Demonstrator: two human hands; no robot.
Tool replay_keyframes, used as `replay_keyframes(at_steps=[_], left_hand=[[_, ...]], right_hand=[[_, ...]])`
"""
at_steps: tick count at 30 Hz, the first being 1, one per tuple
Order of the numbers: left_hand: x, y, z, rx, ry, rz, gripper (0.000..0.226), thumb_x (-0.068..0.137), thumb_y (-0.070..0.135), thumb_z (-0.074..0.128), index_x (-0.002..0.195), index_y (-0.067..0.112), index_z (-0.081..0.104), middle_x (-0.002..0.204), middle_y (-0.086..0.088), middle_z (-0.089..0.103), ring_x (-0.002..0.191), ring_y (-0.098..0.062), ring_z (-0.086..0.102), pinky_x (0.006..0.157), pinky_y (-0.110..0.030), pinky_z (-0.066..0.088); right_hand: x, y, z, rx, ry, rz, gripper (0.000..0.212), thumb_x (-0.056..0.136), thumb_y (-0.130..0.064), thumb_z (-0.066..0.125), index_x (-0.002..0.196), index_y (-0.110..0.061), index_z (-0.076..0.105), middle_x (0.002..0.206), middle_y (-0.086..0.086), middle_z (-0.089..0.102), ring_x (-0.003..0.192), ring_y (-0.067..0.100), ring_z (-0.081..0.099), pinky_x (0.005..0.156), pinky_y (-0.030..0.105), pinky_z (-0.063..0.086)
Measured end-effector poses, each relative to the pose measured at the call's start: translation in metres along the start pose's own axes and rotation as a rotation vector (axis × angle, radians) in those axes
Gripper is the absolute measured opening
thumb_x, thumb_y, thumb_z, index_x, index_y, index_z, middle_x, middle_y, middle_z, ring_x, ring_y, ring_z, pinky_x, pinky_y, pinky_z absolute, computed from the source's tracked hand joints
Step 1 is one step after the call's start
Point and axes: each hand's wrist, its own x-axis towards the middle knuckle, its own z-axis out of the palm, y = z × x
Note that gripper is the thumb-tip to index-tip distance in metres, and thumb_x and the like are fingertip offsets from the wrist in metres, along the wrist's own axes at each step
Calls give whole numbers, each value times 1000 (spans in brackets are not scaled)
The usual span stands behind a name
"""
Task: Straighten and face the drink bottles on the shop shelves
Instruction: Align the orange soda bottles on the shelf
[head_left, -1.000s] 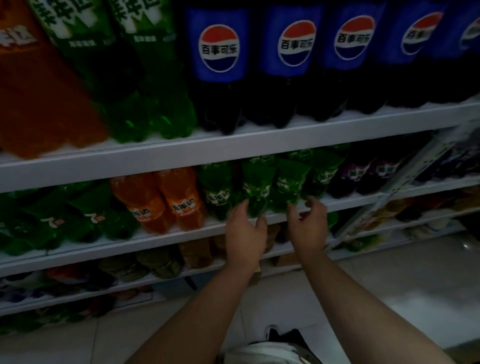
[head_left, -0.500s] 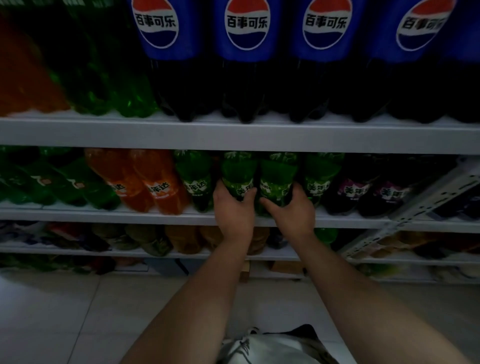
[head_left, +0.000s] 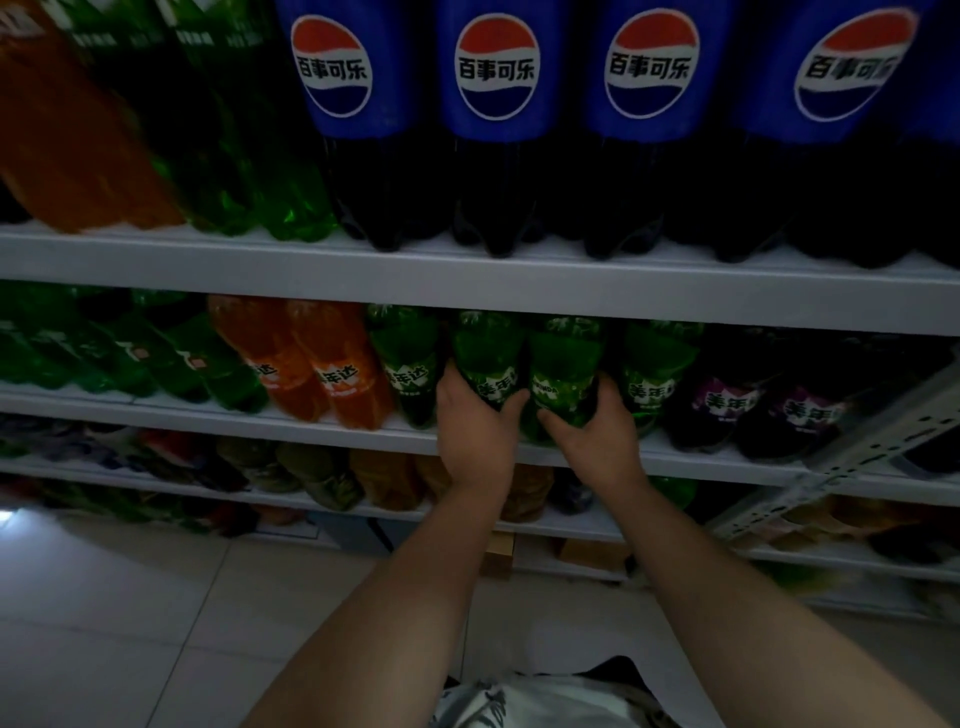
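**Single head view, close in**

Your camera rides on your head, facing forward and down, close to the drink shelves (head_left: 467, 291) filling the upper frame; the tiled floor (head_left: 130, 623) runs along the bottom.

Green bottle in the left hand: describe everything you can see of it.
The green bottle is clear green plastic holding green drink, with a darker label in white characters facing out. It stands on the middle shelf; its cap is hidden behind the shelf above. The left hand grips its lower part, thumb on its right side. The right hand grips the next bottle beside it.
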Motion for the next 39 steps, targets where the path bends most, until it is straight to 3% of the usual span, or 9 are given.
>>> replay_keyframes(at_steps=[3,6,8,12,17,21,23,33,39], left_hand=[[7,0,3,11,8,9,81,76,36,77,141,8,37,134,-10,49,123,-25,48,97,-42,45],[12,-6,1,22,-44,51,77,79,33,75,141,7,37,134,-12,49,124,-25,48,99,-43,44],[17,-10,-4,12,-92,84,74,78,29,76,139,8,39,132,-11,51,123,-24,49,99,-39,44],[29,-17,-17,34,-220,176,75,80,27,74,142,11,36,136,-9,50,124,-22,48,99,-28,40],[28,-18,-24,-19,-295,230,80,84,24,69,148,12,22,144,-8,42,132,-20,40,107,-41,38],[13,-11,-15,208,-13,121,97,67,56,76,143,15,32,134,-7,50,123,-22,49,90,-40,50],[12,-7,-11,283,42,98,99,64,60,76,140,11,36,130,-10,52,120,-25,51,86,-39,51],[21,-7,-7,165,-21,78,75,74,43,76,130,5,44,115,-13,62,105,-29,60,81,-37,51],[28,-16,-22,98,-145,178,70,78,36,75,135,11,42,118,-7,63,105,-25,60,81,-25,43]], right_hand=[[-2,-4,8,-26,90,8,59,72,-39,78,122,-22,51,105,-12,54,95,4,53,76,20,41],[-7,-10,19,-92,189,18,59,70,-43,76,118,-15,54,111,4,60,103,19,58,79,33,51],[-11,-15,27,-137,268,51,67,69,-42,77,123,-9,53,113,13,57,107,28,56,83,41,51],[-14,-25,38,-175,403,123,79,66,-39,81,128,-1,50,117,20,54,113,35,49,91,43,46],[-13,-25,40,-64,349,86,79,67,-31,81,132,-2,45,121,18,51,117,31,45,97,42,42],[-11,-19,31,49,197,31,65,74,-30,77,129,-14,47,119,4,56,111,16,54,92,33,47],[-11,-18,27,40,191,37,63,73,-32,79,126,-20,48,113,-4,57,105,12,56,86,26,46],[-13,-25,39,-57,383,144,77,67,-41,81,131,-13,48,123,8,55,112,23,55,87,40,51],[-12,-23,42,-111,372,85,80,68,-40,81,131,-8,45,124,14,52,116,29,52,91,45,49]])
